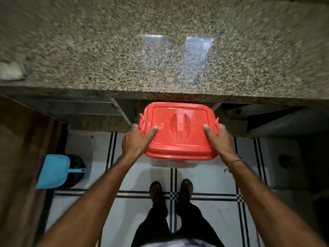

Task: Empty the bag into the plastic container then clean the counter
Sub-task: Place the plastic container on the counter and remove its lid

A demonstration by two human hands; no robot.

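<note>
Speckled granite surface (106,41) lies just beyond the hands. The red-lidded container (179,139) hangs off its near edge, above the tiled floor (204,179). The left hand (135,141) and right hand (220,139) clamp its ends, thumbs on top. A blue dustpan (53,171) lies left of the left hand.

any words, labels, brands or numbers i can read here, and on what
None can be read.
The red lid shows only moulded shapes, no lettering.
The blue dustpan and the granite counter bear no print.
The white thing at the counter's left edge is blurred.
</note>
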